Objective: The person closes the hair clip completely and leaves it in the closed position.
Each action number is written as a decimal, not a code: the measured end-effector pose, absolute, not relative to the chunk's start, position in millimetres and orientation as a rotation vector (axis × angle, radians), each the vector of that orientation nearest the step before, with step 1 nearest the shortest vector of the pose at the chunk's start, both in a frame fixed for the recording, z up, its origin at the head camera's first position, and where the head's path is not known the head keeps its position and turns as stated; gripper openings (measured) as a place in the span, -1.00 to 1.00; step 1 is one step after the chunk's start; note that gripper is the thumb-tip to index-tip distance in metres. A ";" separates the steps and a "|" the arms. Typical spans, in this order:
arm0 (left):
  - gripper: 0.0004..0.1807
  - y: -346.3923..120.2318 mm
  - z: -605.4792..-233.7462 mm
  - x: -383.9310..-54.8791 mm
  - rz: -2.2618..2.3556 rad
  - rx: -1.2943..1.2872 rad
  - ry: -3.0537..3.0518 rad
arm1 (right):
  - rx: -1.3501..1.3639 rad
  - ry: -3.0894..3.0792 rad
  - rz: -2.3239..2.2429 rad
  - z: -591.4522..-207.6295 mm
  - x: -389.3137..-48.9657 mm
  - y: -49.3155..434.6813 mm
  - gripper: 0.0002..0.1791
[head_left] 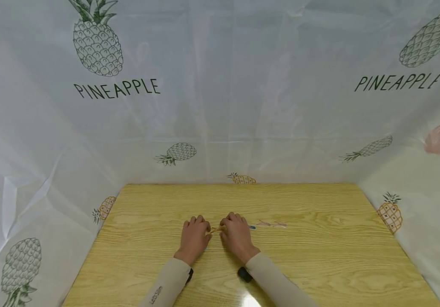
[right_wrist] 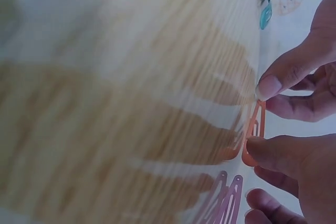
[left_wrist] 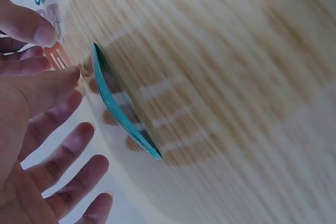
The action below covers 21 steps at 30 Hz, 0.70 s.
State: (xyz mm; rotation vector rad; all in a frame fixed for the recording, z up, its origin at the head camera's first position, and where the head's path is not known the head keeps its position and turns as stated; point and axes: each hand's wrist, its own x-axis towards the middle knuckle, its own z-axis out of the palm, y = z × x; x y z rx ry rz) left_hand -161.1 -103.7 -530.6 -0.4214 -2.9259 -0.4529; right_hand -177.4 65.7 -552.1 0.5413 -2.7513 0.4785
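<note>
Both hands meet at an orange snap hair clip (right_wrist: 257, 121), just over the table. My left hand (head_left: 194, 238) pinches its narrow end between thumb and forefinger, the other fingers spread apart in the left wrist view. The wide, rounded end is pinched by my right hand (head_left: 238, 236). Close by the left hand, a teal hair clip (left_wrist: 118, 111) lies on the wood. Purple hair clips (right_wrist: 231, 203) lie beside the right hand's fingers in the right wrist view. A blue hair clip (head_left: 252, 227) peeks out past the right hand in the head view, partly hidden.
Farther right on the wooden table (head_left: 319, 256) lie pale pinkish clips (head_left: 280, 224) in a row. A white pineapple-print sheet (head_left: 227, 106) walls off the back and both sides. Dark wrist devices (head_left: 245, 274) sit at the sleeve cuffs.
</note>
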 end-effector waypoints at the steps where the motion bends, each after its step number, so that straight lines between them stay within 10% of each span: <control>1: -0.85 -103.3 -530.3 -161.1 -0.450 -0.421 -2.926 | 0.544 -2.755 0.478 -552.4 -178.0 65.5 -0.77; 21: -0.89 -99.3 -536.4 -164.9 -0.439 -0.444 -2.888 | 0.580 -2.785 0.420 -549.3 -183.7 59.1 -0.86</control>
